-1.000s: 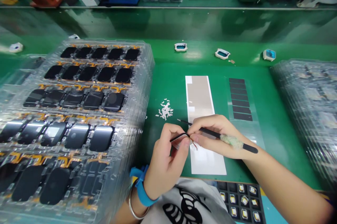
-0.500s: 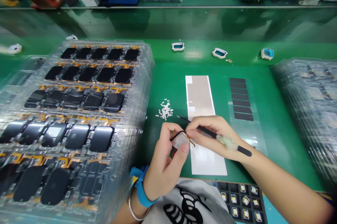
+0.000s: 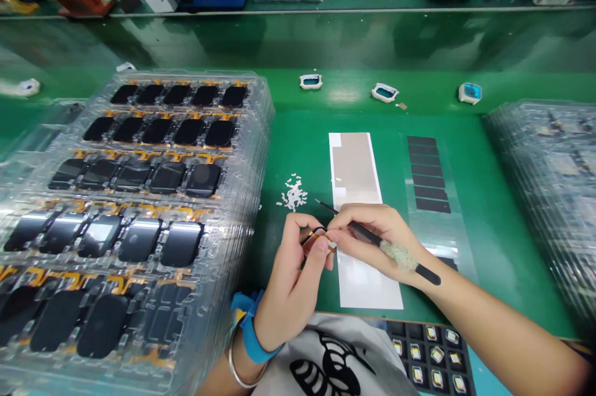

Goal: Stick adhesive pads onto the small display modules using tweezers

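Note:
My left hand (image 3: 295, 278) is closed around the edges of a small watch display screen (image 3: 308, 238) with an orange flex cable. Much of the screen is hidden by the fingers. At its right end, the thumb and forefinger of my right hand (image 3: 367, 238) pinch the screen or its cable; which of the two I cannot tell. Across that same hand lie black tweezers (image 3: 365, 231), wrapped in pale tape, their fine tip pointing up and left. Just beyond the tip is a pile of tiny white pieces (image 3: 294, 194). Under my right hand rests a white backing sheet (image 3: 370, 287).
Stacked clear trays of screens (image 3: 158, 182) fill the left side. On the right stand more clear trays (image 3: 554, 166) and a film with black strips (image 3: 427, 169). Several small white frames, such as this one (image 3: 385, 92), lie at the back. A black tray (image 3: 423, 362) sits near my lap.
The screen has tilted in my left hand, so its pale back now shows less and its edge more. My left thumb has shifted up and left. The tweezers stay in my right hand.

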Motion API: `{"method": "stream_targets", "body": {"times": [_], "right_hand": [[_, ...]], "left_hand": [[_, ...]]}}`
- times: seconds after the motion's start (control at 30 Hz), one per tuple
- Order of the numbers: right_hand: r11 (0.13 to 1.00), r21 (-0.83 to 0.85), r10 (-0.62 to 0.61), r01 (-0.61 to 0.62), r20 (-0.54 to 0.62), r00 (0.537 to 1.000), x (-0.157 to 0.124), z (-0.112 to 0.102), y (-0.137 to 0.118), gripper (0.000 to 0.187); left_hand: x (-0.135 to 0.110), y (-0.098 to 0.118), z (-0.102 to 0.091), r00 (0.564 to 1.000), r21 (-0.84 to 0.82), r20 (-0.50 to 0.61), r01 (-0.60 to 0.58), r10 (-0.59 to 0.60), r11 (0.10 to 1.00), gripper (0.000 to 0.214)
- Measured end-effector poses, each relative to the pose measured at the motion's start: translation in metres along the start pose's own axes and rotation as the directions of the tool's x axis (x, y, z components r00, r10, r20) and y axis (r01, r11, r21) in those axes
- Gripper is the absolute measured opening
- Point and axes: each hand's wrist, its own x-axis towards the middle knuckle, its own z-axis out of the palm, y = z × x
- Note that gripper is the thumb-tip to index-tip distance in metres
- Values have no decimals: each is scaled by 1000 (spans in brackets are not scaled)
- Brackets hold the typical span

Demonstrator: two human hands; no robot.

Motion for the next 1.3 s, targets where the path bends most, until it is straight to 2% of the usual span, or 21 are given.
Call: {"method": "stream_targets", "body": {"times": [0.17,0.43,0.63,0.73,0.83,0.93,1.03,1.13,1.2,1.3], "right_hand": [[995,-69,-76,75,-22,997,1,0,2,23],[988,-131,-92,83,-64,994,0,0,2,21],[977,-198,-93,77,-73,993,2,1,3,17],[981,-183,-98,64,-183,978,4,-6,1,13],[991,-102,-113,84,-329,938,4,-19,-10,13],[992,-89,-115,87,-391,913,-6,-30,-27,15],[979,-200,-96,25,-354,930,-22,-37,-33,26],[935,-353,-130,-13,-380,916,-39,-44,-20,30],[944,-328,-120,-30,-425,897,-47,-49,-6,25],[981,-193,-84,-12,-484,871,-53,-53,14,16]], "left_hand": [[-1,-1,0,1000,21,-11,-11,12,1000,16],[0,-1,1,998,96,-28,-51,54,994,17],[0,-1,1,998,97,-46,-31,35,995,17],[0,-1,1,999,106,-46,-13,18,994,15],[-1,-2,1,998,141,-55,-12,19,990,15],[-1,-1,1,999,237,-7,-28,31,971,14],[1,2,5,987,426,112,-151,113,892,10],[4,6,15,930,573,301,-352,210,740,8],[7,9,24,886,627,410,-448,219,638,8],[12,9,34,853,672,477,-510,213,536,9]]}}
